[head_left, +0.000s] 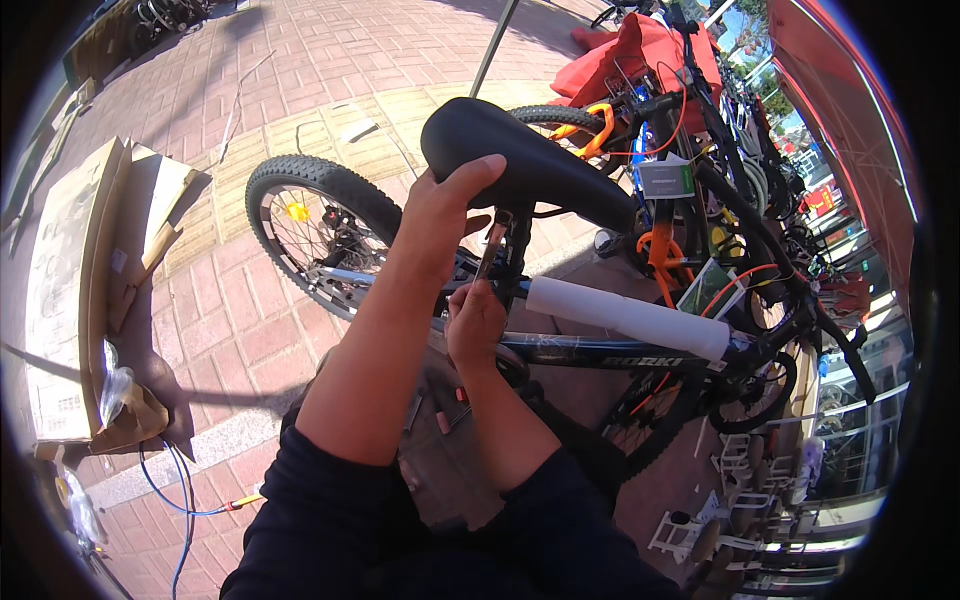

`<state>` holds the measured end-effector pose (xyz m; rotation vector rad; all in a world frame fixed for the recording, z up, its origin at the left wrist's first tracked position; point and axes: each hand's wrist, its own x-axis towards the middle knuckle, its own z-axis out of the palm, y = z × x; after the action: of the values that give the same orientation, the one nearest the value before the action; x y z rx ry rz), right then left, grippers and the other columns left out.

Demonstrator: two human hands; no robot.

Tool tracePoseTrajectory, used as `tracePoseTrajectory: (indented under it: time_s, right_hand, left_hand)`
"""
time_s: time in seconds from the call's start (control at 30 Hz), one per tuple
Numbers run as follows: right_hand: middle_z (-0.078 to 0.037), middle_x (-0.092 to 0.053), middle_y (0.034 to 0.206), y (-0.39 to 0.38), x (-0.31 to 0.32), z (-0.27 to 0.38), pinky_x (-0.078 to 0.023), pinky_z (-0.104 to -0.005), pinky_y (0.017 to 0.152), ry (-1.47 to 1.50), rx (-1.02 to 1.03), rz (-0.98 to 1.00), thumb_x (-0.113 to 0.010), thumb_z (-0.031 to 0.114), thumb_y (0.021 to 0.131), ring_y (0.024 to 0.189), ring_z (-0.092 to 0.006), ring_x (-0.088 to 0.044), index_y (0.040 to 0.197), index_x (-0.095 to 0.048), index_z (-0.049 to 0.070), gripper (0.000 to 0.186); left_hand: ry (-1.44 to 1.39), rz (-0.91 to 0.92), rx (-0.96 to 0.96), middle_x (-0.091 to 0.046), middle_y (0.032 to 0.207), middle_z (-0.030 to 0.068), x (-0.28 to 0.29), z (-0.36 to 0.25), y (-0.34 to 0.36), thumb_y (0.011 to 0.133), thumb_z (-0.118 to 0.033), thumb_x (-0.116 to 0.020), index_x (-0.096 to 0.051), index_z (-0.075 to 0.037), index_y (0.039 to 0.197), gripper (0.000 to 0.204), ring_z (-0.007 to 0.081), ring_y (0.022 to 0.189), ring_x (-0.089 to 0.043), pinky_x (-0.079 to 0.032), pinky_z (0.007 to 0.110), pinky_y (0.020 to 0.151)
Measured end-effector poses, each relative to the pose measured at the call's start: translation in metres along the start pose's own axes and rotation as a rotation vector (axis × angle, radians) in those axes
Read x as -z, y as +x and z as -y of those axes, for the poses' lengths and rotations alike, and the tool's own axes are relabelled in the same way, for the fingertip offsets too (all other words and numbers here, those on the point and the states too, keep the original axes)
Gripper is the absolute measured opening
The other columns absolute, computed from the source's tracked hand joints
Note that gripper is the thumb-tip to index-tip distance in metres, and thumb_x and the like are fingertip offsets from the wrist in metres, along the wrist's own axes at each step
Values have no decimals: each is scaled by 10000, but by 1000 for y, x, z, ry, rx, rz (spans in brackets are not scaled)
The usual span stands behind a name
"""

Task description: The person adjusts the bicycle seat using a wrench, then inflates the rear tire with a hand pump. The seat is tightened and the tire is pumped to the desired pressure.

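My left hand [445,210] grips the black bicycle saddle [545,165] by its near side, its thumb lying on the cover and its other fingers partly hidden underneath. Below the saddle, my right hand [476,315] is closed around the lower end of a slim metal wrench [491,255]. The wrench's upper end reaches the clamp area under the saddle, beside the seat post [516,240]; its exact contact is hard to make out. A white foam sleeve [630,318] covers the top tube of the bicycle, above its dark lower tube [570,350]. The knobby rear wheel [265,200] stands to the left.
Several other bicycles, one with an orange fork [660,255], crowd the right side. Opened cardboard [75,290] lies at the left on brick paving [215,300], near a blue hose [188,490]. Red cloth [625,65] hangs at the back. White stools [675,535] stand at lower right.
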<state>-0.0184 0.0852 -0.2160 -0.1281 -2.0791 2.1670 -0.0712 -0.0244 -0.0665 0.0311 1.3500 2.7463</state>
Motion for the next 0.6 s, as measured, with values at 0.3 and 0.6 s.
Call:
tracePoseTrajectory:
  time_s: [0.3, 0.6]
  right_hand:
    - [-187, -685, 903, 26, 85, 213, -517, -491, 794, -1695, 149, 416, -456, 345, 1023, 871, -356, -682, 1092, -722, 82, 381]
    - [-168, -689, 818, 30, 12, 309, -529, -426, 730, -1947, 72, 434, -585, 415, 948, 814, -326, -694, 928, -734, 26, 417]
  left_hand:
    - [88, -28, 13, -636, 1159, 79, 9, -4, -2, 837, -377, -717, -581, -42, 1236, 538, 204, 1124, -591, -471, 389, 932]
    - [9, 3, 27, -645, 1127, 75, 4, -5, -2, 851, -358, -701, -586, -47, 1221, 497, 205, 1138, -581, -464, 392, 905]
